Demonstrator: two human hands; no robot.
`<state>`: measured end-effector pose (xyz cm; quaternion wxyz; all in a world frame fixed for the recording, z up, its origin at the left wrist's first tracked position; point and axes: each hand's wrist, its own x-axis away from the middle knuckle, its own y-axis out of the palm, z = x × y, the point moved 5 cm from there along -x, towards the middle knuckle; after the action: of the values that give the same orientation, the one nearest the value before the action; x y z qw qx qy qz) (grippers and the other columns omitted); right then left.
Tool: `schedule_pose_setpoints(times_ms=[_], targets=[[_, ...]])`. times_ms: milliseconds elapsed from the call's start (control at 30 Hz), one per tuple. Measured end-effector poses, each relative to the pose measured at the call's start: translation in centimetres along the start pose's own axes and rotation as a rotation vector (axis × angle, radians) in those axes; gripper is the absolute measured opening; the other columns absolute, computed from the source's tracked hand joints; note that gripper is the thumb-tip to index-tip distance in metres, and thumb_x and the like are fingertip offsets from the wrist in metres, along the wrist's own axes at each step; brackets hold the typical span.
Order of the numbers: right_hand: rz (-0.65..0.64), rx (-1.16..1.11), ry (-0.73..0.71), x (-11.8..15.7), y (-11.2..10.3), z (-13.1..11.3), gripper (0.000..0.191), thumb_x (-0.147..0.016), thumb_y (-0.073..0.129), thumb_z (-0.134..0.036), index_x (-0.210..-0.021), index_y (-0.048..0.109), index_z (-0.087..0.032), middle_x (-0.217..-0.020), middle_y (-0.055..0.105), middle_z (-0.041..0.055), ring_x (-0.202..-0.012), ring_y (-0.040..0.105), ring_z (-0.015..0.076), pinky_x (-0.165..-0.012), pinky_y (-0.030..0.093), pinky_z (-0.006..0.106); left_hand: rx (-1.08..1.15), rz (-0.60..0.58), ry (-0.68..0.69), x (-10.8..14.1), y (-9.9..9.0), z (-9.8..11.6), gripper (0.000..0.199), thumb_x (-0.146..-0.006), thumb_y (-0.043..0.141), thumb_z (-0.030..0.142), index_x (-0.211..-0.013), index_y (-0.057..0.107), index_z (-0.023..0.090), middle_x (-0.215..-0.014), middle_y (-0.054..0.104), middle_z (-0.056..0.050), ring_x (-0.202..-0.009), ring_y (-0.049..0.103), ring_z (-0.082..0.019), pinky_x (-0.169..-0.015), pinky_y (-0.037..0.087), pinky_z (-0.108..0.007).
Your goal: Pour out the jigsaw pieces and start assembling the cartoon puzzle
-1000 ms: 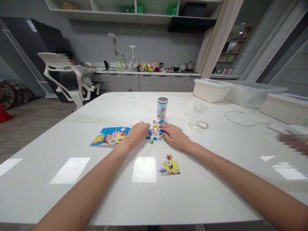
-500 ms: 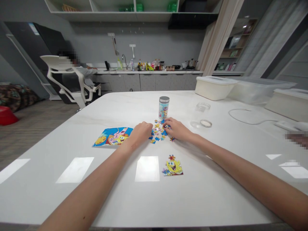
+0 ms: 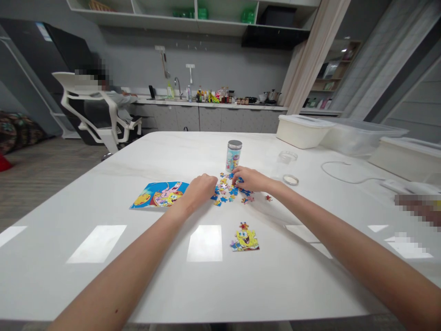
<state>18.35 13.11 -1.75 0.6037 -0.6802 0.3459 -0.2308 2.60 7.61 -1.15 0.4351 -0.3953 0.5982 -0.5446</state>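
Loose jigsaw puzzle pieces (image 3: 223, 186), blue, yellow and pink, lie in a small heap on the white table. My left hand (image 3: 204, 186) rests at the heap's left edge, fingers curled closed; what they hold, if anything, is hidden. Over the heap's right side, my right hand (image 3: 252, 178) has bent fingers apart, tips touching the pieces. Nearer me lies a joined puzzle section (image 3: 245, 239) with a yellow cartoon face. A picture sheet (image 3: 156, 195) of the cartoon lies left of my left hand, partly behind it. Behind the heap stands a printed can (image 3: 234, 155) with a silver lid.
Right of the can are a clear jar (image 3: 288, 157) and a metal-rimmed lid (image 3: 290, 179). Cream storage boxes (image 3: 303, 132) and a clear bin (image 3: 358, 138) stand at the back right, near a white cable (image 3: 330, 174). A person sits in a white chair (image 3: 103, 115) beyond the table.
My right hand has shifted slightly over the heap, its fingers drawn in a little. A red piece now shows beside my right forearm. The view has tilted slightly; my left hand stays closed.
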Motion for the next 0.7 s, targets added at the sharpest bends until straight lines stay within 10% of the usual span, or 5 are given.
schedule_pose_setpoints(times_ms=[700], targets=[[0.070,-0.268,-0.068,3.2,-2.2,-1.8,0.006,-0.077,0.062,-0.015,-0.079,0.066,-0.018,-0.082,0.068,0.0037,-0.078,0.063,0.0169,-0.077,0.049,0.031,0.116,0.061,0.062,0.2,-0.3,0.3,0.023,-0.081,0.045,0.004,-0.078,0.065,0.014,-0.072,0.062,-0.010,-0.069,0.060,-0.021,-0.060,0.037,-0.029]])
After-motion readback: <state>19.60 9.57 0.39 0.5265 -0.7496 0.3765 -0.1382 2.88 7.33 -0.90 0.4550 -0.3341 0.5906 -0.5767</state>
